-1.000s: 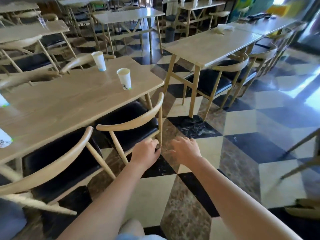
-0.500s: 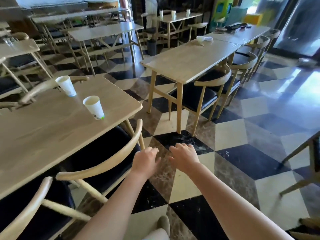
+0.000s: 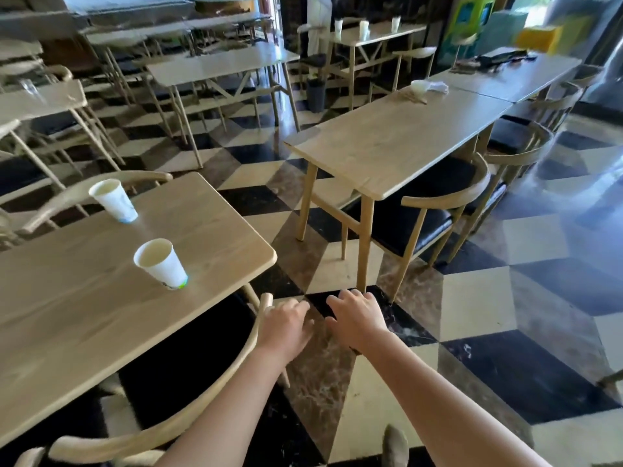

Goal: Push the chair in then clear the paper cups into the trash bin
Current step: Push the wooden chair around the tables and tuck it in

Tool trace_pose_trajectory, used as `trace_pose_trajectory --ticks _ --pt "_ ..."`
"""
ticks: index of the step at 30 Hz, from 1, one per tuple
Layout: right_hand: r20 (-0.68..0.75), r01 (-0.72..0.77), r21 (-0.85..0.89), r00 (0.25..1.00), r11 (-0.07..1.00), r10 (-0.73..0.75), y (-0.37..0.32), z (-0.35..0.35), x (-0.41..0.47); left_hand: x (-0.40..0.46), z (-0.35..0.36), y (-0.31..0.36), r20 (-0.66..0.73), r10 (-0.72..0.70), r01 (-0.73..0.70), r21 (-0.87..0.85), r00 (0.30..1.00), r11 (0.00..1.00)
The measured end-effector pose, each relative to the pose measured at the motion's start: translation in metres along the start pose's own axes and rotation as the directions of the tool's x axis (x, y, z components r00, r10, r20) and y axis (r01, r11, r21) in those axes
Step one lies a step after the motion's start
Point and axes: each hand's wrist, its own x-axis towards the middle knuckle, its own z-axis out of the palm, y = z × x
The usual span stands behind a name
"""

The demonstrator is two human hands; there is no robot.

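Two white paper cups stand upright on the light wooden table (image 3: 84, 308) at my left: the near cup (image 3: 161, 264) and the far cup (image 3: 113, 200). The chair (image 3: 236, 369), with a curved wooden back and a black seat, is tucked under this table's near edge. My left hand (image 3: 286, 326) hovers beside the right tip of the chair back, fingers loosely apart and holding nothing; I cannot tell whether it touches the wood. My right hand (image 3: 357, 318) is just to its right over the floor, open and holding nothing. A dark bin (image 3: 316, 94) stands on the floor farther back.
A second wooden table (image 3: 387, 146) with black-seated chairs (image 3: 448, 197) stands ahead to the right, across a checkered-floor aisle (image 3: 337, 264). More tables and chairs fill the back and left. A far table (image 3: 374, 35) holds three cups. My foot (image 3: 394, 446) shows at the bottom.
The chair's seat has slid farther under the table. Both hands stay side by side at the end of its back while the view has shifted forward and to the right.
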Motion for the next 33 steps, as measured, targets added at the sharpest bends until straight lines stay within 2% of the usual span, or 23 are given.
trace_pose_trajectory --ticks 7,13,16,21,27,33 --pt "0.001 0.16 -0.025 0.987 0.987 -0.16 0.067 -0.013 0.088 0.09 0.017 0.013 -0.038 -0.158 0.154 -0.076 0.987 0.985" --pt "0.036 0.274 -0.034 0.961 0.961 -0.273 0.125 -0.036 0.159 0.162 0.023 0.032 -0.094 -0.369 0.356 -0.13 0.925 0.925" --pt "0.062 0.319 -0.026 0.946 0.947 -0.317 0.14 -0.038 0.196 0.188 0.026 0.029 -0.126 -0.412 0.397 -0.129 0.902 0.909" --pt "0.078 0.38 0.008 0.922 0.925 -0.379 0.146 -0.032 0.259 0.232 0.035 0.006 -0.136 -0.497 0.484 -0.119 0.857 0.867" --pt "0.066 0.419 -0.031 0.907 0.907 -0.417 0.148 -0.041 0.363 0.317 0.046 -0.044 -0.134 -0.524 0.52 -0.07 0.841 0.851" --pt "0.048 0.439 -0.082 0.899 0.895 -0.436 0.143 -0.078 0.471 0.401 0.025 -0.103 -0.147 -0.542 0.554 0.062 0.828 0.83"
